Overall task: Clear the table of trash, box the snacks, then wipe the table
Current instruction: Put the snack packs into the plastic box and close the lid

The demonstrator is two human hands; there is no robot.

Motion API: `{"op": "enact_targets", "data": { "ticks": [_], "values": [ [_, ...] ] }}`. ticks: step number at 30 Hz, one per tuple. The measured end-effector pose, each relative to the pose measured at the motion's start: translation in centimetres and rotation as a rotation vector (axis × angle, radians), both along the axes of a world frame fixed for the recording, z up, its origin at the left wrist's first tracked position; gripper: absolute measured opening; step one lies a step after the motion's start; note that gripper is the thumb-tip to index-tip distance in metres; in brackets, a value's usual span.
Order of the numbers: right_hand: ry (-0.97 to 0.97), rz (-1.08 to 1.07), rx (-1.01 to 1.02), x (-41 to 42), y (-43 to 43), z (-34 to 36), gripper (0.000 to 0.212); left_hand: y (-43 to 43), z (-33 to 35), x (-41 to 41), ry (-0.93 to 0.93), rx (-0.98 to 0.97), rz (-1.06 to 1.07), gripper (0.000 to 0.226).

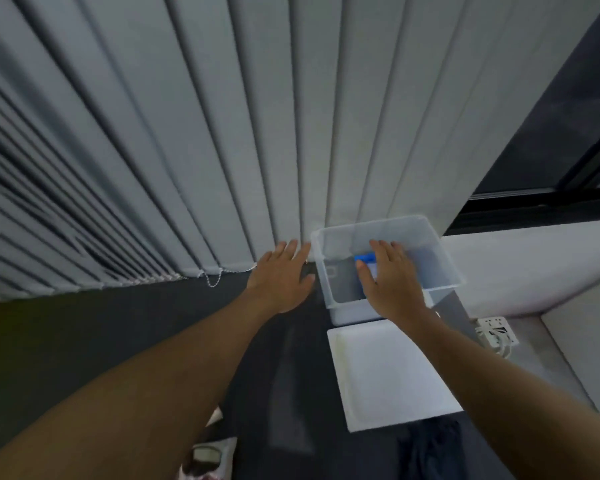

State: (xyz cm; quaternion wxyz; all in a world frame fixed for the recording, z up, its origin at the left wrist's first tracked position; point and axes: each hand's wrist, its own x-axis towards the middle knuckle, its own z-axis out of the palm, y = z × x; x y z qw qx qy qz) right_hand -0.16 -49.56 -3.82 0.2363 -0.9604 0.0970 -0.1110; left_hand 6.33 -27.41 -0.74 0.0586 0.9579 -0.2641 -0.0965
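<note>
A clear plastic box [444, 258] stands on the dark floor against the blinds. My right hand [390, 282] reaches down into it, palm down. A blue and white snack packet [365, 259] shows between its thumb and forefinger and looks held; the rest of the packet is hidden under the palm. My left hand [281, 275] hovers just left of the box with its fingers spread, holding nothing and close to the box's left rim. The box's white lid [392, 372] lies flat on the floor in front of the box.
Grey vertical blinds [222, 133] with a bead chain [215, 280] hang behind the box. A white ledge [534, 261] runs on the right, with a power strip [497, 330] and cables below it. My shoe [208, 455] shows at the bottom.
</note>
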Motion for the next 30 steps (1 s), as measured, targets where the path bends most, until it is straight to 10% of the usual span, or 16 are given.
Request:
{"op": "enact_targets", "data": {
  "ticks": [9, 20, 30],
  "values": [
    [-0.185, 0.345, 0.032, -3.2, 12.4, -1.2, 0.045, 13.0, -2.1, -7.0, 0.111, 0.014, 0.287, 0.072],
    [0.323, 0.581, 0.065, -7.2, 23.8, -5.3, 0.052, 24.6, -8.2, -16.0, 0.359, 0.013, 0.649, 0.078],
    [0.626, 0.477, 0.255, -7.7, 30.1, -9.7, 0.057, 26.1, -10.5, -19.5, 0.336, -0.161, 0.506, 0.051]
  ]
}}
